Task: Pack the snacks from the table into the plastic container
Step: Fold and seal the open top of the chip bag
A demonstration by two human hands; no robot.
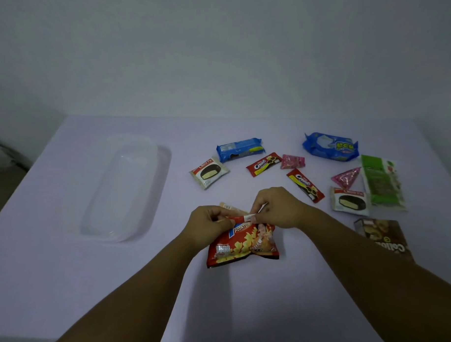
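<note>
Hands, left [208, 222] and right [277, 207], pinch the potato snack bag's [243, 244] top seam, half hiding a tan packet [227, 205] behind.

Beige packet [227, 206] mostly hidden behind left hand [208, 222].

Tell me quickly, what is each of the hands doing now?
Left hand: pinches the top edge of the red potato snack bag.
Right hand: pinches the same top edge of the bag.
</note>
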